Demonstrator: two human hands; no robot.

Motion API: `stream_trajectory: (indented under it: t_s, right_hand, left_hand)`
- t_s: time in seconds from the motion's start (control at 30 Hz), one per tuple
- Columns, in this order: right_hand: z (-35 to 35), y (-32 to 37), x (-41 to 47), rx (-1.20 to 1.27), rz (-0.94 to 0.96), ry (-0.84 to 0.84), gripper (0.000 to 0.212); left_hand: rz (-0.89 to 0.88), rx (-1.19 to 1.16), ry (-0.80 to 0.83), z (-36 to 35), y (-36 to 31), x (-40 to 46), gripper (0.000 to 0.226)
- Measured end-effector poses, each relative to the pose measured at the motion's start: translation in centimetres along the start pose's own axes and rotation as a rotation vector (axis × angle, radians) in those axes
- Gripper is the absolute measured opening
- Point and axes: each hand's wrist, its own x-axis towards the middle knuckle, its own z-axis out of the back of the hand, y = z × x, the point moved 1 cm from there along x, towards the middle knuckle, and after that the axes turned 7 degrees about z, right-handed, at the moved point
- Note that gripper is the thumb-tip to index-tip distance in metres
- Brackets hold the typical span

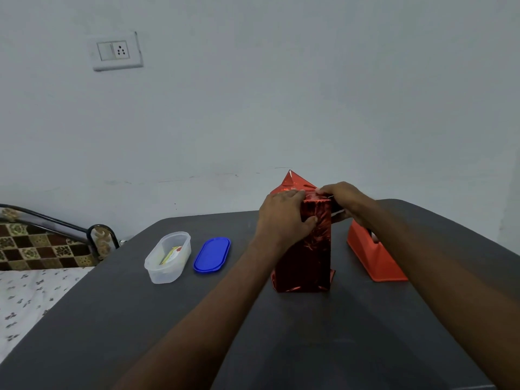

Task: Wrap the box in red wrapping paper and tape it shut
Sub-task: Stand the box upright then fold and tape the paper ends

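Both hands fold the top flap down!
Left hand (284,218) grips the upright wrapped box (306,249); right hand (342,201) pinches slippery, crease-prone red wrapping paper (292,182).

Open table (281,347) near edge; tub (167,257), lid (212,255) left of box (305,249); dispenser (374,256) crowds right.
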Motion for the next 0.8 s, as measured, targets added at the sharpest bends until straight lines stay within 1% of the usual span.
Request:
stream_trajectory:
  t_s: [0.1,0.17,0.23,0.33,0.37,0.43,0.5,0.53,0.6,0.73,0.8]
  right_hand:
    - [0.7,-0.9,-0.5,0.134,-0.044,-0.062,0.031]
    - [1.6,-2.4,-0.5,0.101,-0.071,-0.164,0.031]
    - [2.6,-4.1,-0.9,-0.100,-0.067,-0.266,0.021]
    - [4.4,-6.3,-2.4,-0.640,-0.027,-0.385,0.018]
    - [4.8,-6.7,-3.0,-0.771,-0.012,-0.413,0.019]
    - [5.5,-7.3,-3.8,-0.909,-0.035,-0.418,0.021]
    - [6.4,-8.3,-4.0,-0.967,-0.104,-0.393,0.029]
    - [6.7,-8.7,-4.0,-0.975,-0.124,-0.387,0.029]
    - [7.3,-9.2,-4.0,-0.896,-0.162,-0.400,0.024]
    - [8.0,-9.1,-3.4,-0.612,-0.277,-0.395,0.012]
    - [8.4,-8.8,-3.1,-0.469,-0.361,-0.386,0.017]
  left_hand:
    - [0.008,-0.011,0.012,0.1,0.0,-0.2,0.069]
    - [0.015,-0.006,0.015,0.1,0.1,-0.3,0.069]
    - [0.018,0.002,0.015,0.1,0.1,-0.3,0.068]
    - [0.019,0.009,0.004,0.0,0.0,-0.2,0.068]
    - [0.023,0.010,0.003,0.0,0.0,-0.3,0.068]
    - [0.030,0.007,0.004,0.0,0.0,-0.3,0.069]
    - [0.038,0.002,0.009,0.0,-0.1,-0.3,0.069]
    - [0.040,0.003,0.013,0.0,-0.1,-0.3,0.069]
    - [0.041,0.007,0.019,0.1,-0.2,-0.3,0.069]
    - [0.042,0.007,0.019,0.0,-0.1,-0.2,0.070]
    - [0.041,0.009,0.017,0.0,-0.1,-0.2,0.070]
